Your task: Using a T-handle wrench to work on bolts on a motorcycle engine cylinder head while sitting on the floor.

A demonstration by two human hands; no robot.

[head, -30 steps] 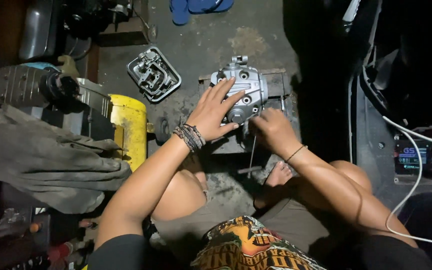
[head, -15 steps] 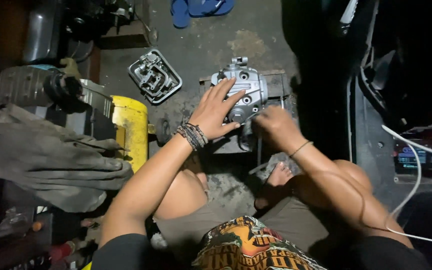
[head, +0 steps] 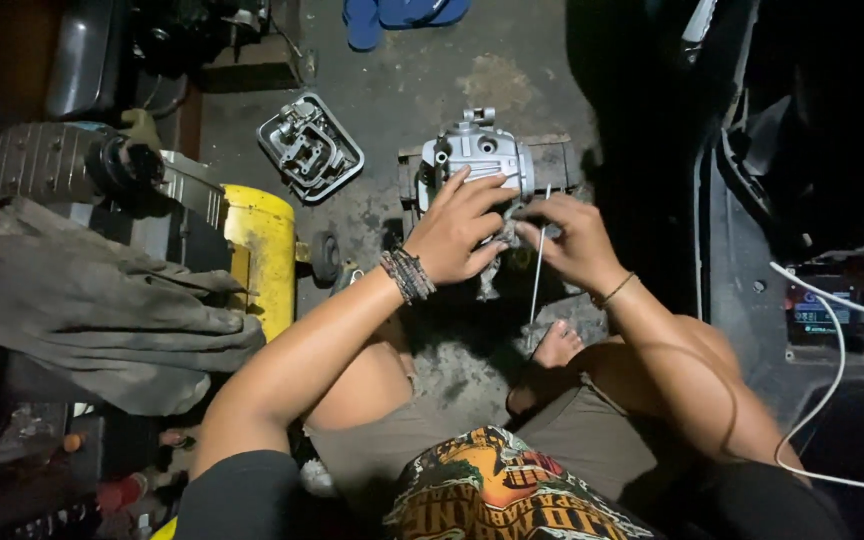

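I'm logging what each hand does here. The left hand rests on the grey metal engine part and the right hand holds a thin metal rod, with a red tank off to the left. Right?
Almost. The tank is yellow, not red, as the head view shows. The rest holds: the left hand rests on the grey metal engine part, and the right hand holds a thin metal rod.

You can see a yellow metal tank on the left, with a crumpled grey cloth beside it. A small square grey metal cover lies on the dirty concrete floor. Blue sandals sit at the top. A white cable runs down the right side.
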